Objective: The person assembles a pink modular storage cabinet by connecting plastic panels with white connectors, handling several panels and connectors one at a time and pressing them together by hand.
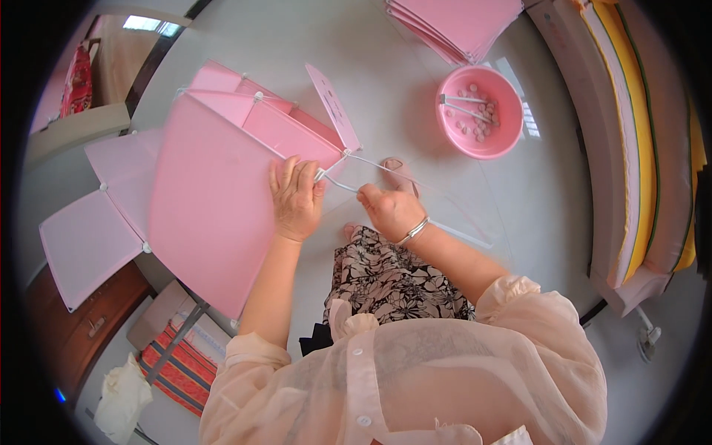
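A half-built cube shelf of pink plastic panels point(211, 200) with white wire edges stands in front of me. My left hand point(297, 199) lies on the right edge of the big front panel, fingers curled over its rim near a corner. My right hand point(391, 211), a silver bangle on its wrist, pinches the thin wire edge of a clear panel point(452, 204) that lies flat toward the right. A small pink panel point(334, 107) stands tilted up just beyond both hands.
A round pink bowl point(480, 111) with small connector pieces sits on the floor at the upper right. Beyond it lies a stack of spare pink panels point(456, 26). Folded mats point(630, 148) line the right side. A wooden cabinet point(81, 326) and a striped bag point(178, 371) are at lower left.
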Demonstrator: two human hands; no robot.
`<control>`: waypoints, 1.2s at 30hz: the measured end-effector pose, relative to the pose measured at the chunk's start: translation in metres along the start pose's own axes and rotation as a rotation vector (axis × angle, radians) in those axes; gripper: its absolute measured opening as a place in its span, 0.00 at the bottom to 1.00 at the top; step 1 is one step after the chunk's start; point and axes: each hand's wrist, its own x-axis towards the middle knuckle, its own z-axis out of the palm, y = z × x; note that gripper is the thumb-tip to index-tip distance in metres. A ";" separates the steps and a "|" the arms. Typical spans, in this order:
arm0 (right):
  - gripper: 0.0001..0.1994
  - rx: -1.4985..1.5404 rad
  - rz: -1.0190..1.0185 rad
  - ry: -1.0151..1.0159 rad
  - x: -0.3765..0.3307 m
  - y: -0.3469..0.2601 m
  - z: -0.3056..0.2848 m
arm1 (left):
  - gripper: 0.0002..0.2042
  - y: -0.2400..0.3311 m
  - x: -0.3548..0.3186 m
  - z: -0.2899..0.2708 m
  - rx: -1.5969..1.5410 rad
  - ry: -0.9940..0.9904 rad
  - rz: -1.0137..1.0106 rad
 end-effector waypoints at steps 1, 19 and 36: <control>0.05 0.038 0.058 -0.015 -0.005 -0.008 -0.002 | 0.11 0.003 0.001 0.001 0.003 -0.017 0.014; 0.08 -0.114 0.419 0.399 0.142 -0.017 0.065 | 0.07 -0.151 0.181 0.024 -0.146 -0.269 0.802; 0.21 0.195 2.002 1.720 0.254 -0.180 0.327 | 0.20 -0.188 0.112 0.110 -0.595 -0.707 2.273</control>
